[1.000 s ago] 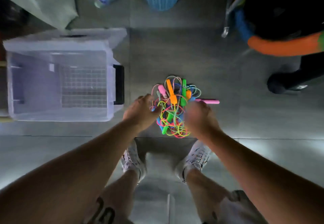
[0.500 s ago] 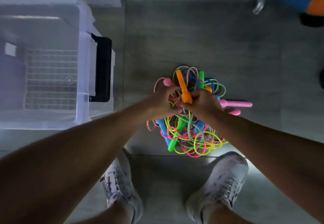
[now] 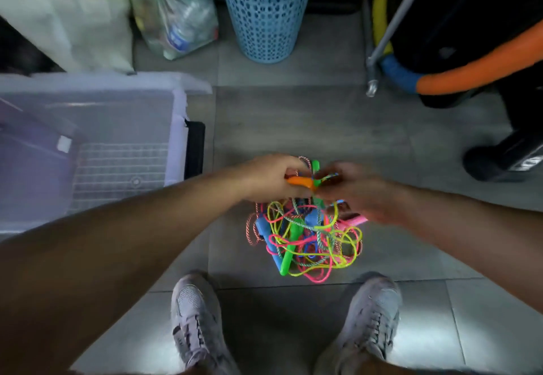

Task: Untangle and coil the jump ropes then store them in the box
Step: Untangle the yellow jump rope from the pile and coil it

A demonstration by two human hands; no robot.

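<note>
Left hand (image 3: 270, 179) grasps the orange handle (image 3: 299, 181) over the jump-rope tangle (image 3: 305, 242); blurred right hand (image 3: 363, 194) alongside, grip unclear. Bare floor (image 3: 293, 116) separates the tangle from the clear box (image 3: 177, 139).

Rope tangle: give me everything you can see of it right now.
The rope tangle is a knotted heap on the grey tiled floor, just ahead of the person's shoes: thin glossy pink and yellow cords, braided ones, plastic-looking green and blue handles. The left hand grips its orange handle at the top; the right hand, blurred, pinches cords there.
</note>
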